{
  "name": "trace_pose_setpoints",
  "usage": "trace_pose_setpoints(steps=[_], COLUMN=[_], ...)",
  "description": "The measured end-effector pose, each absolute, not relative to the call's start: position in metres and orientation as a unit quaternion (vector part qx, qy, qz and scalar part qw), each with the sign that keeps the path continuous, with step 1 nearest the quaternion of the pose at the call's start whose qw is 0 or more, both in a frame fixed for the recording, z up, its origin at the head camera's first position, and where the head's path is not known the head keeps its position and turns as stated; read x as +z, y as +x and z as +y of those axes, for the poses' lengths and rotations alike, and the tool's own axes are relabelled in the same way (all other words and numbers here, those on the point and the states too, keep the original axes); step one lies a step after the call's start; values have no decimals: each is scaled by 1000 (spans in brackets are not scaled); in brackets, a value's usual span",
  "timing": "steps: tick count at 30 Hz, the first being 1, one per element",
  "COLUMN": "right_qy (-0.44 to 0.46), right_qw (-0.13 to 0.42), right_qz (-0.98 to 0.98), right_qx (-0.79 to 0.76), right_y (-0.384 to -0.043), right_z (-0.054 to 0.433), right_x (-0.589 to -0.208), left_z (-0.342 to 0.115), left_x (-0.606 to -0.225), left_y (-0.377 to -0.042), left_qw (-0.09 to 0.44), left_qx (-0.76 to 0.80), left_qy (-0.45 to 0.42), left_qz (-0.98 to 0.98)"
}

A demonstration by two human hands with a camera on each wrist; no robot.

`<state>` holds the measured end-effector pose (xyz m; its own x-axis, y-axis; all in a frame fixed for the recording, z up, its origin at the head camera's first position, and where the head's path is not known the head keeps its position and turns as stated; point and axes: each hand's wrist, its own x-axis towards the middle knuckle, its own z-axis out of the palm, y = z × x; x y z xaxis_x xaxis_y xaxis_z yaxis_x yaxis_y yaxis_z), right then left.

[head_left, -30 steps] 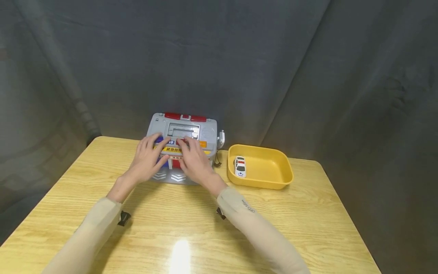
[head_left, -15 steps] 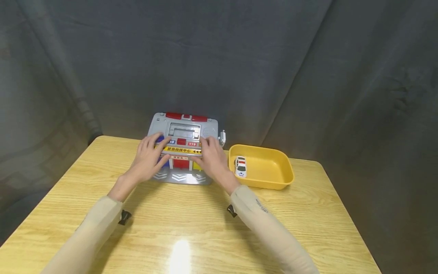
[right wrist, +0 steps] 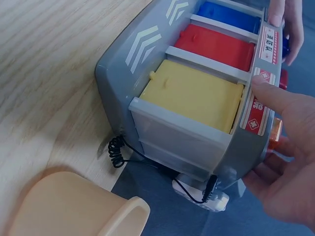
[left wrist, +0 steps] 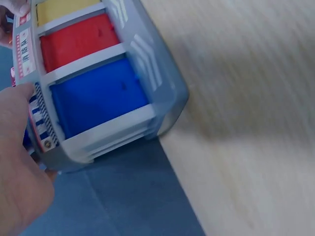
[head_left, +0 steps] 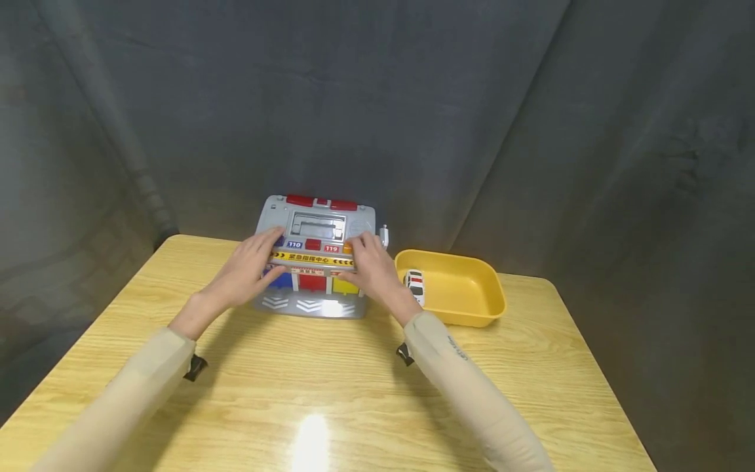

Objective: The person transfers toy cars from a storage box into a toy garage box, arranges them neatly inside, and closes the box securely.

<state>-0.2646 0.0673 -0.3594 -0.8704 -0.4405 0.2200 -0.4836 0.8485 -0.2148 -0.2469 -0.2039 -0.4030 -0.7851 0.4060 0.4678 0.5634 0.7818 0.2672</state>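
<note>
A grey toy rescue-station garage [head_left: 309, 307] stands at the table's back edge, with blue, red and yellow doors [right wrist: 194, 93] along its front. On its upper ledge is a yellow strip of lettering above the doors, with coloured buttons behind it. My left hand [head_left: 244, 269] grips the ledge's left end, thumb on the front face above the blue door [left wrist: 101, 98] and fingers over the top. At the other end my right hand [head_left: 377, 272] holds the ledge, its thumb on the red sticker above the yellow door and its fingers behind, by the orange button [right wrist: 275, 132].
To the garage's right, a yellow tray [head_left: 451, 318] holds a white toy car [head_left: 415, 285]. A white handset [head_left: 385, 236] hangs on the garage's right side with a black coiled cord [right wrist: 115, 150]. Dark curtain [head_left: 377, 98] rises behind the wooden table [head_left: 307, 380].
My right hand has moved right, from near the red button to the orange one at the ledge's end. My left hand has shifted slightly left, uncovering the 110 label.
</note>
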Motion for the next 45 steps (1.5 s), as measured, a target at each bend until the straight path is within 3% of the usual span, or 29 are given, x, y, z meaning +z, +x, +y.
trace_pose_setpoints(steps=[16, 25, 45], right_qy=[250, 254, 257], right_qw=[104, 114, 135], right_qz=[-955, -953, -951], right_qx=[122, 119, 107], right_y=[-265, -265, -262], right_z=[65, 65, 69], right_x=[-361, -361, -363], left_z=[-223, -226, -219], left_x=[-388, -389, -380], left_y=[-249, -250, -252], left_qw=[128, 136, 95], left_qx=[-175, -170, -197], left_qy=[-255, -255, -251], left_qz=[-942, -942, -943])
